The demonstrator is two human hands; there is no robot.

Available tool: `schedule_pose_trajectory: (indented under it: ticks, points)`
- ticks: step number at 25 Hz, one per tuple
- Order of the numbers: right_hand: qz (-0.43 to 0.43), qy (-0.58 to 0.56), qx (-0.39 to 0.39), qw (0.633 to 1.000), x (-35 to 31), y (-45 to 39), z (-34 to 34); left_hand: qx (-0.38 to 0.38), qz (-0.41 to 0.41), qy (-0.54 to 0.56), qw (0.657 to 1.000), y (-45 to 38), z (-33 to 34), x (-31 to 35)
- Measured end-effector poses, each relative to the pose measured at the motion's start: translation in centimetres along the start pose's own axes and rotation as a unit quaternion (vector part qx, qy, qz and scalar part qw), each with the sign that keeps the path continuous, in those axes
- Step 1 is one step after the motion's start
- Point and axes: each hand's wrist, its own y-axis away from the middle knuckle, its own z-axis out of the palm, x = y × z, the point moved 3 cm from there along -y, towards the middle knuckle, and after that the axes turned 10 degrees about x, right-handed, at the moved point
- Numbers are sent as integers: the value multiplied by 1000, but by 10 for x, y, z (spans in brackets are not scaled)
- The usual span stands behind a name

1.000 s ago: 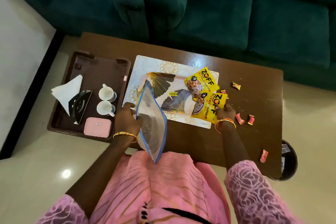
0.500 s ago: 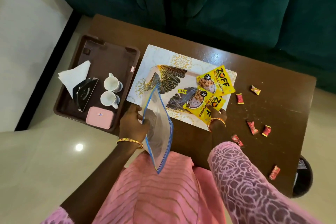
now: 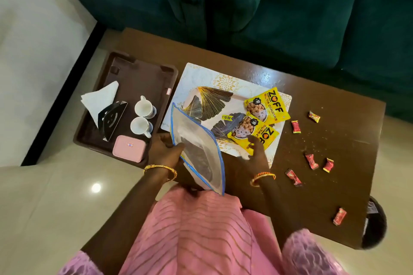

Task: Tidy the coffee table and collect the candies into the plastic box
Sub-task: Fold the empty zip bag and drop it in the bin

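Note:
Several red and yellow wrapped candies (image 3: pixel 311 161) lie scattered on the right part of the brown coffee table (image 3: pixel 339 96). My left hand (image 3: pixel 164 149) grips a clear zip bag with blue edges (image 3: pixel 196 152), held upright at the table's near edge. My right hand (image 3: pixel 259 156) has its fingers on the lower corner of the near yellow snack packet (image 3: pixel 254 131). That packet lies on a leaf-patterned plate (image 3: pixel 212 100), beside a second yellow packet (image 3: pixel 267 107). A small pink plastic box (image 3: pixel 129 148) sits shut on the brown tray (image 3: pixel 143 73) at the left.
The brown tray also carries two white cups (image 3: pixel 145 108) and a black napkin holder with white napkins (image 3: pixel 111 118). A white and gold placemat (image 3: pixel 223 80) lies under the plate. A green sofa (image 3: pixel 290 18) lines the far side. A dark round object (image 3: pixel 375 225) stands on the floor at the right.
My right hand slid the near yellow packet leftward onto the plate, next to the other packet. The view shifted left and down. My left hand kept the zip bag.

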Motion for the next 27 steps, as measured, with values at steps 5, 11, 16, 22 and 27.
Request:
schedule_pose_trajectory:
  ticks: [5,11,16,22,27]
  points:
    - [-185,82,-214,956,-5,67,36,-26,-96,119,988,-12,-6,1]
    - [-153,-55,114,980,-47,83,48,-99,-157,235,954,-29,-31,22]
    - [-64,-263,170,948,-87,75,40,-201,-49,102,973,-58,-64,20]
    - [-42,-317,202,926,-114,74,18,-368,21,-11,929,-81,-60,6]
    - [-2,-294,322,900,-98,78,4,-372,-11,109,922,-78,-46,12]
